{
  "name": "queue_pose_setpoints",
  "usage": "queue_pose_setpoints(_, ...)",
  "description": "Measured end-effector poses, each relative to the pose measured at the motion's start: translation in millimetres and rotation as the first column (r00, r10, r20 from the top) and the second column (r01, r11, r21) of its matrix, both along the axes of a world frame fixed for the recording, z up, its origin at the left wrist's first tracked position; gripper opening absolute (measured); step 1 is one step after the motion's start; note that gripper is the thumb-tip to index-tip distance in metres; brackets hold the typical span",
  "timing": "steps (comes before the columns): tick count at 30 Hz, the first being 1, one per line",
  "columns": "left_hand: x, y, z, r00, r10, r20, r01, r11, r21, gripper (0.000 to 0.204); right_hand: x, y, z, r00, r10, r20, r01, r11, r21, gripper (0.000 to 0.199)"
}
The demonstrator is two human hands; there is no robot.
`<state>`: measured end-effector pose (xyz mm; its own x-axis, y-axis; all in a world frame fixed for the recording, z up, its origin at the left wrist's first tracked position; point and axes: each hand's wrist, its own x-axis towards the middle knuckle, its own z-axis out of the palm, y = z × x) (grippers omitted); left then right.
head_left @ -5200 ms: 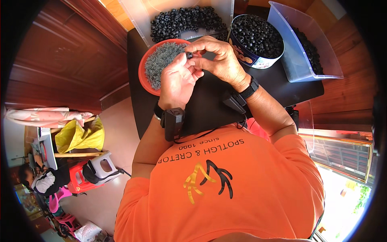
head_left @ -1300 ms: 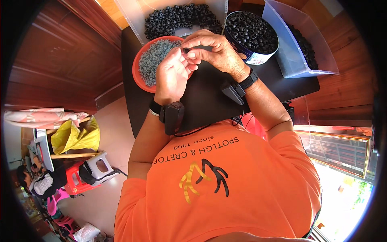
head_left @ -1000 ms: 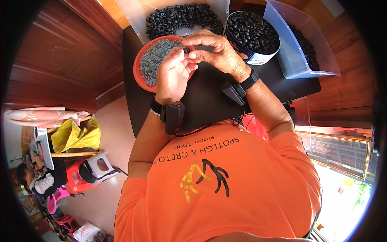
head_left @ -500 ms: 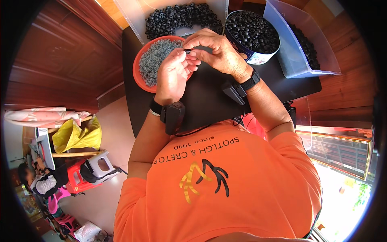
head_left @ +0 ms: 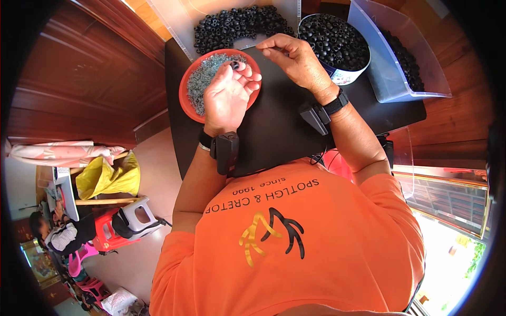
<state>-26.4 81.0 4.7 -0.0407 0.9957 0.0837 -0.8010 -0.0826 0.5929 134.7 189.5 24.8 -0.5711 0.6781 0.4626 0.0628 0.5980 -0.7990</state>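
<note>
My left hand (head_left: 227, 99) is palm up above the red bowl (head_left: 185, 102), its thumb and forefinger closed on a small black hollow piece (head_left: 235, 65). The other fingers curl loosely. Under and around that hand lie many tiny grey-blue pieces (head_left: 197, 87) in the bowl. To the right, apart from the left hand, my right hand (head_left: 300, 62) has its thumb and forefinger brought together near the clear bin's front edge. Whatever sits between those fingertips, if anything, is too small to make out. Both wrists wear black straps with a dark box.
Black hollow pieces fill a round tub (head_left: 363, 66), a clear bin (head_left: 184, 47) at the back and a bluish bin (head_left: 379, 92) at right. All stand on a dark table (head_left: 274, 131). Leftward are a yellow bag (head_left: 108, 179), stools (head_left: 137, 216) and another person (head_left: 60, 237).
My hands have parted: the right has drawn away from the left, rightward and slightly up. The black piece stays in my left fingers.
</note>
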Motion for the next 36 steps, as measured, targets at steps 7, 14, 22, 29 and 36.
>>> queue_pose_setpoints(7,-14,0,-2,0.997,0.043,0.063,-0.044,0.999,0.006,0.026,-2,-5,2,0.993,-0.055,0.102,0.033,0.977,0.211,0.014)
queue_pose_setpoints(14,-39,3,2,0.966,0.243,0.09,-0.243,0.97,-0.015,0.026,-12,-6,3,0.972,-0.016,0.235,-0.081,0.913,0.4,0.016)
queue_pose_setpoints(22,-42,3,7,0.941,0.312,0.134,-0.306,0.95,-0.062,0.025,-37,-8,15,0.821,-0.033,0.57,-0.294,0.832,0.471,0.011)
queue_pose_setpoints(29,-42,2,5,0.933,0.339,0.124,-0.331,0.94,-0.079,0.025,-45,-4,11,0.638,-0.266,0.722,-0.298,0.78,0.55,0.011)
queue_pose_setpoints(36,-38,3,3,0.939,0.325,0.115,-0.314,0.944,-0.102,0.025,-43,1,-3,0.872,-0.116,0.475,-0.209,0.79,0.576,0.014)
